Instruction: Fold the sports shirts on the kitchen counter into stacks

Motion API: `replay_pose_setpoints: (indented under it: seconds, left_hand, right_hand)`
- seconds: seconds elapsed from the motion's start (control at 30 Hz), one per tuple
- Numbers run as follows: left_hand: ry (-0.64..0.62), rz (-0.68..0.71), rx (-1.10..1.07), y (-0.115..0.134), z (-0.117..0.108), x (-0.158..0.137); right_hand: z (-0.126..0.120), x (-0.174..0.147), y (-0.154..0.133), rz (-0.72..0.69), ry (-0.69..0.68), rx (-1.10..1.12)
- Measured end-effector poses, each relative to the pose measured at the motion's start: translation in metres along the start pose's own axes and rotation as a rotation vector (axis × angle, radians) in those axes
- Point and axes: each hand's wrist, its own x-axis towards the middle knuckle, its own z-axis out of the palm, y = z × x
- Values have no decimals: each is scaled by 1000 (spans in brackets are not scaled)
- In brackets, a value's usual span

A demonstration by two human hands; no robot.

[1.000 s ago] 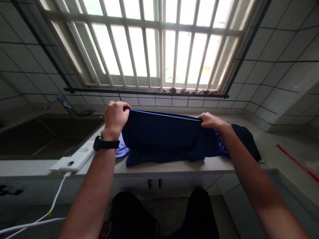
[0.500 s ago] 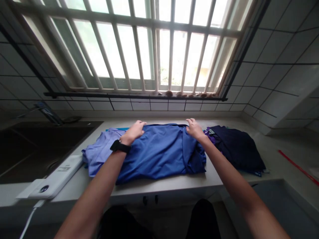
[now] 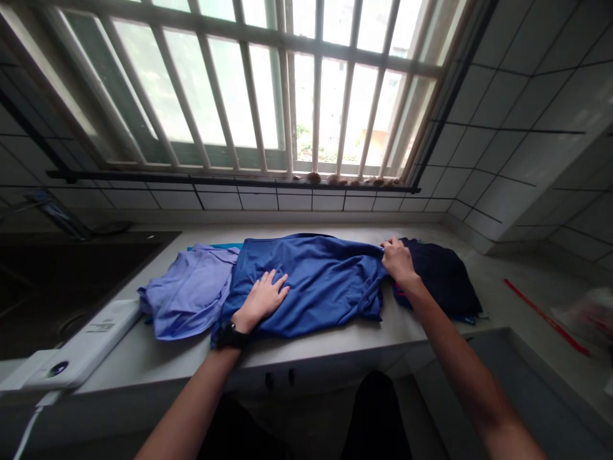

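A blue garment [image 3: 311, 281] lies spread on the counter in front of me, wrinkled toward its right end. My left hand [image 3: 265, 297] rests flat on its left half, fingers spread. With closed fingers, my right hand [image 3: 398, 259] grips the garment's upper right edge and draws it out to the right. To the left is a lavender garment [image 3: 191, 291] in a loose fold, with a teal edge showing behind it. A dark navy folded garment [image 3: 440, 278] sits just beyond my right hand, partly covered by it.
A white power strip [image 3: 83, 345] with a cable lies on the counter's left, beside a dark sink [image 3: 165, 243]. A red strap [image 3: 546, 316] is on the right counter. Behind stands a barred window [image 3: 268, 96] with small round objects on its sill.
My left hand has come down from the garment's far edge to lie flat on it. My right hand has moved right, pulling the garment's right edge outward. The view has shifted slightly right.
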Motion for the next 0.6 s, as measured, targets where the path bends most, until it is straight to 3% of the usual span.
replay_pose_setpoints:
  seconds: [0.1,0.2,0.3,0.4,0.5,0.6]
  left_hand:
    - [39,-112,38,13,3,-7]
    - [101,-119,40,18,6,-10]
    - [106,-123,38,18,8,-10]
    - [87,-134,58,19,6,-11]
    - [59,-148,90,24,3,-12]
    - [36,-160,115,31,-5,-11]
  right_hand:
    - [6,-43,-12,27,-198,70]
    - [11,-74,-15,-58,-301,179]
    - [5,-86,4,-149,-242,333]
    - [-7,-91,28,-11,-250,275]
    - [-16,-91,34,95,-243,151]
    - [-11,-82,13,-84,-43,253]
